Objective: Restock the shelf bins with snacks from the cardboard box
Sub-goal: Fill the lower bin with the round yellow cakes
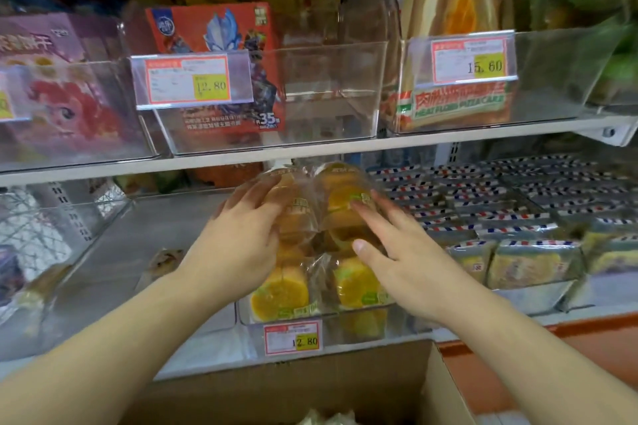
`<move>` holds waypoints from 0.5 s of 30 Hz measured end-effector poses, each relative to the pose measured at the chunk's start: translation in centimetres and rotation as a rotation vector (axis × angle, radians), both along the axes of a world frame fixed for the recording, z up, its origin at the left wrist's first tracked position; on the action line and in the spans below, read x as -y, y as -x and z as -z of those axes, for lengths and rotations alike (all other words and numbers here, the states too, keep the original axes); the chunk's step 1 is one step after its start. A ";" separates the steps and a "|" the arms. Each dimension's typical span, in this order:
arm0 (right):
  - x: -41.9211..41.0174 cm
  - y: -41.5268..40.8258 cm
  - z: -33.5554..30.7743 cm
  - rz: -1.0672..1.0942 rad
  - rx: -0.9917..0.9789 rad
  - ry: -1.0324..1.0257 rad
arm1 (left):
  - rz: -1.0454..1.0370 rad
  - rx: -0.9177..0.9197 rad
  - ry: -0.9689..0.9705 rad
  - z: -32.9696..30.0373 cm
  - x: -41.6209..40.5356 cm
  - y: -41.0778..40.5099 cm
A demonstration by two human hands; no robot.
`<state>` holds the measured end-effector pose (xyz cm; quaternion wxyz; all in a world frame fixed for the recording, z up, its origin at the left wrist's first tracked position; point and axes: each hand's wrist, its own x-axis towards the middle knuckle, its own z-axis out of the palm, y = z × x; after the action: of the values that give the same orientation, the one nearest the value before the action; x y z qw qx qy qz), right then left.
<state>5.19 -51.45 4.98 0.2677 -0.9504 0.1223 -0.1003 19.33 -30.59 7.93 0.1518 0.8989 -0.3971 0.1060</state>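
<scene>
A clear shelf bin (404, 323) on the lower shelf holds clear-wrapped packs of yellow cake snacks (279, 293). My left hand (238, 241) is wrapped around one upright pack (297, 203) at the back of the bin. My right hand (400, 248) lies with fingers spread on a second pack (341, 197) beside it. Both packs stand over the bin's rear half. The open cardboard box (345, 386) sits right below, at the bottom edge, with a little wrapped stock showing inside.
To the right lies a stack of striped-edge cake packs (483, 210). The upper shelf carries clear bins: a half-filled one with an orange box (214, 55), a purple box (58, 86) left, and pizza-cake packs (452, 3) right. A price tag (292, 337) hangs on the bin front.
</scene>
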 end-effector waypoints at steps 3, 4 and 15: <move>-0.2 -0.2 0.1 -0.023 -0.018 -0.015 | -0.018 -0.076 -0.040 0.3 0.6 1.3; -0.2 -0.3 0.2 -0.032 -0.030 -0.006 | -0.022 -0.122 -0.044 0.4 0.7 1.5; -0.3 0.6 -0.6 -0.005 -0.013 0.059 | -0.024 -0.106 -0.114 -1.1 0.1 2.8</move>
<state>4.54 -51.12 5.59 0.2389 -0.9589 0.1187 -0.0968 16.54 -30.65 9.01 0.1200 0.9152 -0.3830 0.0375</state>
